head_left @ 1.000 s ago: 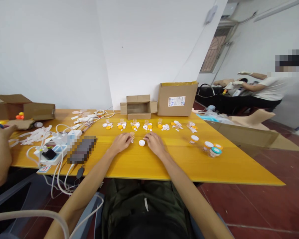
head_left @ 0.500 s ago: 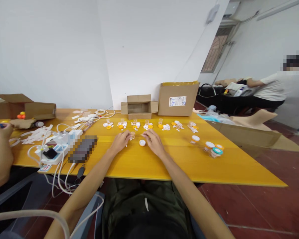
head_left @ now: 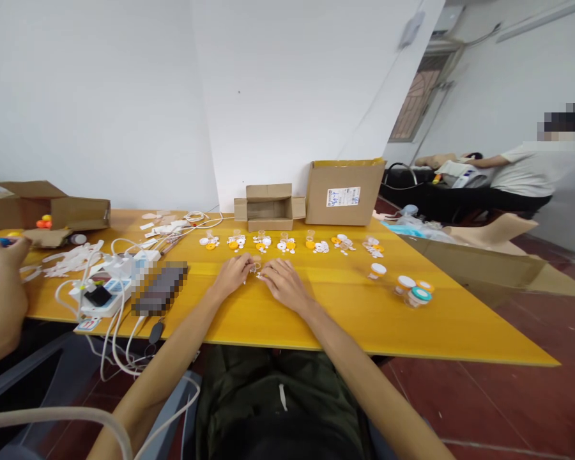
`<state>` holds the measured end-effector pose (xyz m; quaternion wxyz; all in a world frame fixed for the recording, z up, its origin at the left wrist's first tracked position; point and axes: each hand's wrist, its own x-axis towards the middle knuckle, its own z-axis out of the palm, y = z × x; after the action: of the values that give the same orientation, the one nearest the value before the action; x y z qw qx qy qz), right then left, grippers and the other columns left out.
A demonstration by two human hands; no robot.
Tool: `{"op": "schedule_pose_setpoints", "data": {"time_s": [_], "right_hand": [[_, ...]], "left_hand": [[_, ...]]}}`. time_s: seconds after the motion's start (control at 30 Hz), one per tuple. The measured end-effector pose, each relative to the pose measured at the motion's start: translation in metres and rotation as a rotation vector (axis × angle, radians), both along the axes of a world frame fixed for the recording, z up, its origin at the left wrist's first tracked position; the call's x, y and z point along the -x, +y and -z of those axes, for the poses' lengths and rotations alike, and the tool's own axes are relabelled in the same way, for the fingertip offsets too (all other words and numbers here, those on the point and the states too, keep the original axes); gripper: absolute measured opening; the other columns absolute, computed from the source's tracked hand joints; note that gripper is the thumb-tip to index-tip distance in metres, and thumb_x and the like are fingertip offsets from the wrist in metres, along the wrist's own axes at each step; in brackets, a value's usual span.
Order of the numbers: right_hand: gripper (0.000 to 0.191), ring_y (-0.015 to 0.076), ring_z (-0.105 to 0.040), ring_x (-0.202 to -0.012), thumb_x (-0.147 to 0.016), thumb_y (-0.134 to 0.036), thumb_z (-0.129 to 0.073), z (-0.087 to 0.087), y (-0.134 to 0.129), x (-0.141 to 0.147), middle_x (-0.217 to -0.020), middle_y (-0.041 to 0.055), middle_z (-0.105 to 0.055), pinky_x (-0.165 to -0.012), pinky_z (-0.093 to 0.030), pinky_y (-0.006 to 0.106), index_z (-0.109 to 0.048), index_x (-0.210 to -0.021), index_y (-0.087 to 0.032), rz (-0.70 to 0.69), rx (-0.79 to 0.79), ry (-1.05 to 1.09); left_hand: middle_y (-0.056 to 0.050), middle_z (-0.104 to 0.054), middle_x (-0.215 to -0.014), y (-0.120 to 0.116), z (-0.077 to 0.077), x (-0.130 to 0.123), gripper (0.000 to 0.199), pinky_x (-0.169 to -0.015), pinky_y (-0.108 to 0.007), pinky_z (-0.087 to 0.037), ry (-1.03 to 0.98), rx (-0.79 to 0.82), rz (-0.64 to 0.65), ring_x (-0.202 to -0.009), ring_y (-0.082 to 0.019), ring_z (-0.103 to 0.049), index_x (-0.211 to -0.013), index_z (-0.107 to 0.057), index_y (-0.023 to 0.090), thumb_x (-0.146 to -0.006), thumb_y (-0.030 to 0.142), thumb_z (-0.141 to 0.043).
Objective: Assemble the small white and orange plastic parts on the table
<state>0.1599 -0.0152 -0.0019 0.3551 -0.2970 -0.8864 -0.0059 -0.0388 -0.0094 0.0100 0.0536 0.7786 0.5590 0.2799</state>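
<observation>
My left hand [head_left: 234, 275] is closed at the side of a small clear plastic jar [head_left: 256, 266], its fingertips on the jar's left. Just right of it, my right hand [head_left: 283, 282] pinches a tiny white plastic piece [head_left: 259, 275] close to the jar. What lies beneath my right palm is hidden. Beyond both hands runs a row of small piles of white plastic pieces [head_left: 321, 246], with orange lids [head_left: 290, 245] and clear jars [head_left: 261, 235] among them.
Lidded jars [head_left: 405, 283] stand on the right of the table. Behind are an open small carton [head_left: 270, 223] and a larger cardboard box [head_left: 342, 204]. At left lie a power strip [head_left: 108, 300], cables and a phone [head_left: 160, 289]. A co-worker's hand [head_left: 7, 252] is far left.
My right hand has moved left toward the jar, bringing its small white piece there. The round white-lidded item that lay between my hands is now out of sight. My left hand stays nearly still.
</observation>
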Motion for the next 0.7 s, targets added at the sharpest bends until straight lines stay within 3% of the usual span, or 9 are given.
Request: {"op": "schedule_pose_setpoints", "data": {"time_s": [0.23,0.4,0.6,0.7], "right_hand": [[0.016,0.0233,-0.053,-0.096,-0.098,-0.017,-0.054,0.005,0.001,0.002,-0.097,0.0072,-0.066,-0.084,-0.041,0.037,-0.067,-0.093,-0.023,-0.009,-0.056,-0.112],[0.013,0.0229,-0.053,-0.097,-0.095,-0.015,-0.058,0.004,0.002,0.000,-0.096,0.0071,-0.067,-0.084,-0.041,0.036,-0.067,-0.089,-0.022,-0.005,-0.067,-0.121],[0.015,0.0234,-0.054,-0.098,-0.094,-0.013,-0.055,0.001,0.001,-0.003,-0.099,0.0066,-0.068,-0.083,-0.040,0.036,-0.066,-0.091,-0.022,0.060,-0.068,-0.082],[0.017,0.0240,-0.055,-0.098,-0.091,-0.010,-0.054,0.001,0.002,-0.004,-0.100,0.0072,-0.068,-0.083,-0.040,0.036,-0.066,-0.093,-0.022,0.125,-0.060,-0.055]], "left_hand": [[-0.003,-0.072,-0.084,-0.002,-0.003,0.001,0.014,-0.073,-0.029,-0.047,-0.018,0.023,-0.006,-0.080,-0.020,-0.066,-0.090,-0.061,0.023,-0.095,0.028,-0.049],[0.000,-0.061,-0.066,0.001,-0.010,0.008,0.031,-0.068,-0.028,-0.043,-0.093,0.148,-0.002,-0.071,-0.019,-0.059,-0.075,-0.060,0.020,-0.095,0.041,-0.048],[0.002,-0.059,-0.070,0.004,-0.017,0.022,0.035,-0.068,-0.027,-0.043,-0.277,0.442,0.218,-0.071,-0.016,-0.054,-0.075,-0.062,0.018,-0.083,0.052,-0.061],[0.001,-0.063,-0.079,0.003,-0.017,0.028,0.030,-0.075,-0.027,-0.045,-0.309,0.539,0.337,-0.078,-0.016,-0.056,-0.079,-0.066,0.019,-0.070,0.045,-0.076]]}}
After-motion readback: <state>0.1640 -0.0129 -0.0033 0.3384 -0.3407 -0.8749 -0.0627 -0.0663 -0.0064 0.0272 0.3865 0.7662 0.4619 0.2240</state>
